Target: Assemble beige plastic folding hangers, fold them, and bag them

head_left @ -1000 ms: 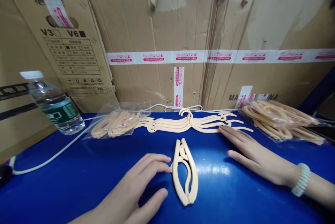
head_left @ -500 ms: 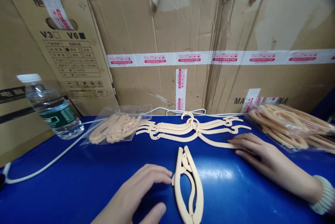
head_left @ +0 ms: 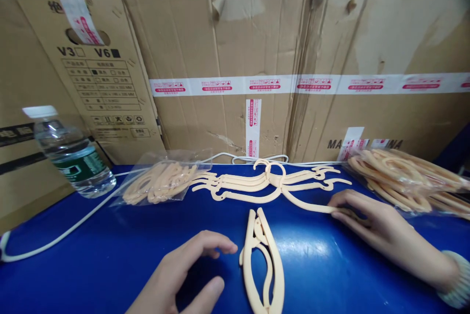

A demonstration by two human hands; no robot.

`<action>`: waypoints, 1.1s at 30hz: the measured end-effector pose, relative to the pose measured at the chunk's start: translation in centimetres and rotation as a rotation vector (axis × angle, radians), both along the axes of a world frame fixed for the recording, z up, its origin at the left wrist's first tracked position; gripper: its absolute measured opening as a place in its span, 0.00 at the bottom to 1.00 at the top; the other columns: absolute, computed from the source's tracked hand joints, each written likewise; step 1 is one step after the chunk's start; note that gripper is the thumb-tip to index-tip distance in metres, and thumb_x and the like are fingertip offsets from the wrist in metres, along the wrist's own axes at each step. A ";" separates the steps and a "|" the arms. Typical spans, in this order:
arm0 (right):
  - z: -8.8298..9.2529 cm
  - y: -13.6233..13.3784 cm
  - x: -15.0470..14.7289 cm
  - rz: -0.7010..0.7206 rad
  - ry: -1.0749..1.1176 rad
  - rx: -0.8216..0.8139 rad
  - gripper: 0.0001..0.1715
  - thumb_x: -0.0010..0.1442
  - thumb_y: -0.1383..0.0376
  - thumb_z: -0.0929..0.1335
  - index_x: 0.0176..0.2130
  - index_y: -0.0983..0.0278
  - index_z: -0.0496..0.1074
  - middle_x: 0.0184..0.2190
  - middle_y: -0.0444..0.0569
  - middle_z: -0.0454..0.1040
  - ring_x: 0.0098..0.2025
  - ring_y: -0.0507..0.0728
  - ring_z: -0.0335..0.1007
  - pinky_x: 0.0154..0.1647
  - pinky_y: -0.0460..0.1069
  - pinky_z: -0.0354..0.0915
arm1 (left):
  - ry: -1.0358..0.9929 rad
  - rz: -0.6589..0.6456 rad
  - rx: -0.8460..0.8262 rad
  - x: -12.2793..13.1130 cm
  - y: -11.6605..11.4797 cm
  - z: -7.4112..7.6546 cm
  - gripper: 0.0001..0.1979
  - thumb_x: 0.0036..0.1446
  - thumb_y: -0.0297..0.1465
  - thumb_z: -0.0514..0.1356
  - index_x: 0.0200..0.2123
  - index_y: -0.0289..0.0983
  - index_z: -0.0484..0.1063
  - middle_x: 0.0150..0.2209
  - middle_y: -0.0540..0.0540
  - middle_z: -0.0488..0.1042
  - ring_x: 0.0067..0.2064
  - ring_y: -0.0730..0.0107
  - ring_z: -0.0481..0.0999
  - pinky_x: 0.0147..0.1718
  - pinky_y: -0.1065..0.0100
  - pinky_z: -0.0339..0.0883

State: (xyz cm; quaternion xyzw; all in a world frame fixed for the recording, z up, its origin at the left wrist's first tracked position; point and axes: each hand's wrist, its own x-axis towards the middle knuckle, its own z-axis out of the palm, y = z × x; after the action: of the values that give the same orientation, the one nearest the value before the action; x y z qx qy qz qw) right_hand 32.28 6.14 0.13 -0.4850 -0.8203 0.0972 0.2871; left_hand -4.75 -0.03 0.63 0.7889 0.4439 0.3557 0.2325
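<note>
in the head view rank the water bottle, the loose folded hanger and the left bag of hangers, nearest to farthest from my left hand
1. Folded hanger: just right of your left hand.
2. Left bag of hangers: behind, leftward.
3. Water bottle: back, farther left.

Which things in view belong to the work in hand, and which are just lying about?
Apparently in the work:
front unfolded hanger, held at one end by the right hand
folded hanger, beside the open left hand
other unfolded hangers, behind the front one

Apparently lying about:
left bagged hangers and right bagged hangers, perhaps related
bottle
white cable
cardboard boxes
</note>
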 end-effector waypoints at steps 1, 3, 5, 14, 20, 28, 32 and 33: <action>0.0 -0.1 0.1 -0.012 0.016 -0.005 0.15 0.66 0.54 0.63 0.40 0.61 0.71 0.37 0.51 0.76 0.37 0.59 0.74 0.38 0.52 0.73 | -0.013 -0.010 -0.052 -0.1 0.2 -0.2 0.14 0.60 0.33 0.56 0.48 0.50 0.70 0.46 0.52 0.77 0.48 0.62 0.77 0.46 0.65 0.75; 0.0 -0.2 0.2 -0.039 0.044 -0.005 0.15 0.66 0.54 0.64 0.40 0.61 0.70 0.37 0.51 0.76 0.36 0.59 0.74 0.37 0.52 0.72 | -0.086 -0.038 -0.173 -0.4 0.6 -0.5 0.12 0.62 0.34 0.56 0.49 0.49 0.70 0.47 0.51 0.76 0.49 0.63 0.77 0.49 0.64 0.73; 0.1 -0.4 0.3 -0.065 0.070 0.026 0.13 0.65 0.54 0.64 0.40 0.61 0.70 0.37 0.51 0.76 0.37 0.60 0.74 0.37 0.51 0.72 | -0.209 -0.045 -0.283 -0.6 1.1 -0.6 0.11 0.64 0.36 0.56 0.49 0.47 0.70 0.49 0.48 0.75 0.51 0.62 0.76 0.51 0.63 0.72; 0.7 -1.2 0.6 -0.180 0.079 0.166 0.13 0.63 0.56 0.67 0.47 0.57 0.68 0.41 0.48 0.76 0.42 0.59 0.74 0.43 0.49 0.70 | -0.588 0.064 -0.448 -1.2 3.0 -2.5 0.28 0.58 0.44 0.62 0.59 0.41 0.64 0.60 0.37 0.67 0.52 0.54 0.75 0.50 0.55 0.72; 0.7 -2.6 -0.8 -0.076 0.051 0.199 0.10 0.64 0.59 0.65 0.46 0.55 0.71 0.42 0.49 0.76 0.43 0.61 0.75 0.43 0.49 0.71 | -0.572 0.031 -0.376 -1.0 2.4 -3.2 0.37 0.59 0.45 0.61 0.66 0.50 0.47 0.65 0.39 0.59 0.52 0.56 0.75 0.52 0.55 0.70; -0.9 -3.6 -0.8 0.078 -0.144 0.308 0.17 0.65 0.62 0.65 0.54 0.57 0.67 0.48 0.51 0.73 0.47 0.60 0.74 0.44 0.50 0.72 | -0.198 -0.002 -0.423 0.3 0.4 0.3 0.25 0.64 0.44 0.55 0.63 0.51 0.59 0.40 0.49 0.75 0.35 0.68 0.73 0.40 0.67 0.69; -0.5 -3.5 -0.5 0.135 -0.238 0.410 0.23 0.65 0.66 0.62 0.59 0.55 0.65 0.51 0.50 0.73 0.48 0.61 0.72 0.43 0.53 0.70 | -0.284 0.074 -0.395 0.5 1.0 0.2 0.20 0.64 0.46 0.54 0.55 0.46 0.68 0.34 0.50 0.75 0.29 0.71 0.69 0.34 0.71 0.66; -0.3 -3.5 -0.5 0.126 -0.269 0.439 0.24 0.65 0.67 0.62 0.60 0.55 0.64 0.51 0.50 0.73 0.48 0.62 0.72 0.44 0.56 0.69 | -0.296 0.091 -0.388 0.5 1.1 0.1 0.19 0.63 0.47 0.55 0.53 0.45 0.69 0.33 0.50 0.75 0.29 0.72 0.69 0.34 0.71 0.65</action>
State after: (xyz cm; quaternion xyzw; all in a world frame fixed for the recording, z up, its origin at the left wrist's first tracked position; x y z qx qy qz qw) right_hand 31.78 2.65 -0.18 -0.3677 -0.8810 -0.1307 0.2674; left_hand -4.26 1.07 0.75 0.6480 0.5000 0.3855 0.4260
